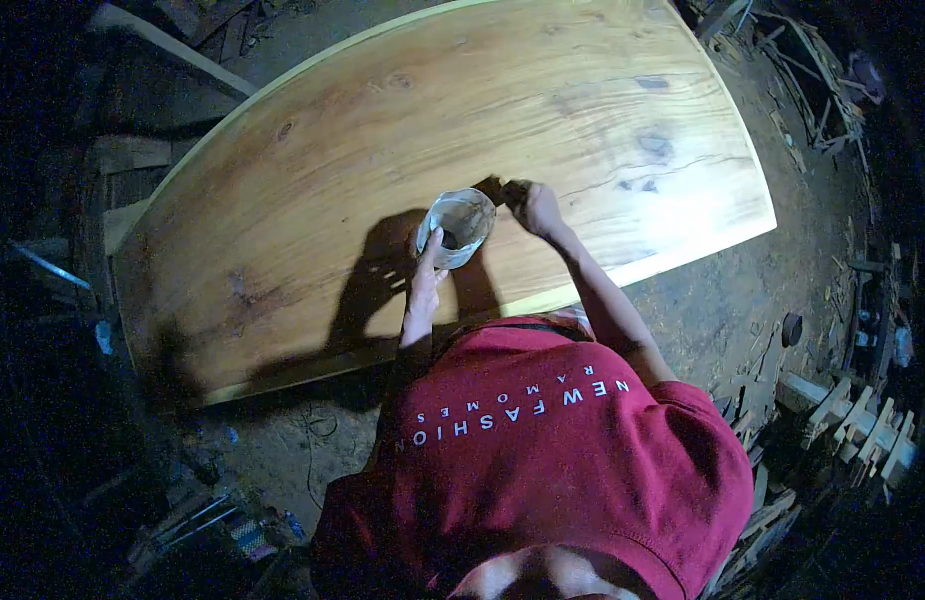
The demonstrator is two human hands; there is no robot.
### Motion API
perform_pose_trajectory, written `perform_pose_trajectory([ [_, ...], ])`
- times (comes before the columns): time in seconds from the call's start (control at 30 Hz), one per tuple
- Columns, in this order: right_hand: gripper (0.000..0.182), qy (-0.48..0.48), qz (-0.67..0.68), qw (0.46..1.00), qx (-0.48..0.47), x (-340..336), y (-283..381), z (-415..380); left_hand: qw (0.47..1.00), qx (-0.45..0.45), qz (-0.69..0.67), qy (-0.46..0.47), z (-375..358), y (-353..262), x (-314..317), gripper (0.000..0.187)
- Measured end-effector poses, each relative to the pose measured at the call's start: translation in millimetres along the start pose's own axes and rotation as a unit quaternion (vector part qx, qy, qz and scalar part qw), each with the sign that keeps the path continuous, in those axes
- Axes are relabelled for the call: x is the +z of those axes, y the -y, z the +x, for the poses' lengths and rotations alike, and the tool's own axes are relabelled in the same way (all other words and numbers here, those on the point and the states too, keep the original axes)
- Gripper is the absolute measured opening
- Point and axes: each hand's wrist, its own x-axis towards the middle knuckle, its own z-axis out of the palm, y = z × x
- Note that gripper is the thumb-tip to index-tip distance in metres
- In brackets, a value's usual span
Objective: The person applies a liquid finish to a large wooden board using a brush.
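My left hand (pixel 426 285) grips a whitish, round, open-topped container (pixel 460 225), its thumb over the near rim. The container is held tilted above the wooden tabletop (pixel 383 150), and its inner wall looks stained brown. To the right of it, my right hand (pixel 540 215) is closed on a small dark wad (pixel 516 192), perhaps a rag; its exact kind is hard to make out. That dark wad is close to the wood surface, just beyond the container's right rim. Shadows of my hands and the container fall across the wood.
The large slab has a pale edge (pixel 768 200) and dark knots. Wood scraps (pixel 853 425) are piled at the lower right on the dirt floor (pixel 703 310). A long beam (pixel 178 50) leans at the upper left. Surroundings on the left are very dark.
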Motion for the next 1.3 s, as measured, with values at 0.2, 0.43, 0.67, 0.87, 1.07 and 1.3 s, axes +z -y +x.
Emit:
perform_pose_trajectory([
  [0.2,0.014,-0.061,0.342,0.901,0.259,-45.9,-60.6,25.1,0.997,0.020,-0.067,-0.026,-17.1,-6.7,-12.0,0.069],
  [0.43,0.010,-0.013,-0.181,0.982,0.047,-29.3,-13.0,38.5,0.994,0.043,-0.086,-0.055,-22.6,-5.2,-19.9,0.061],
  [0.67,0.016,0.137,-0.158,0.975,-0.071,28.4,11.8,49.5,0.987,0.057,-0.115,-0.101,-40.0,-26.3,-10.9,0.061],
  [0.87,0.016,0.090,0.363,0.888,0.267,-43.2,-36.6,99.3,0.983,0.046,-0.119,-0.129,-44.3,-27.3,-9.5,0.064],
  [1.07,0.014,-0.062,-0.097,0.993,0.028,-39.4,-40.7,109.2,0.986,0.061,-0.098,-0.117,-42.7,-18.4,-11.3,0.067],
  [1.3,0.015,0.151,-0.145,0.967,-0.147,32.8,21.9,85.8,0.990,0.054,-0.099,-0.083,-30.3,-12.9,-14.2,0.045],
])
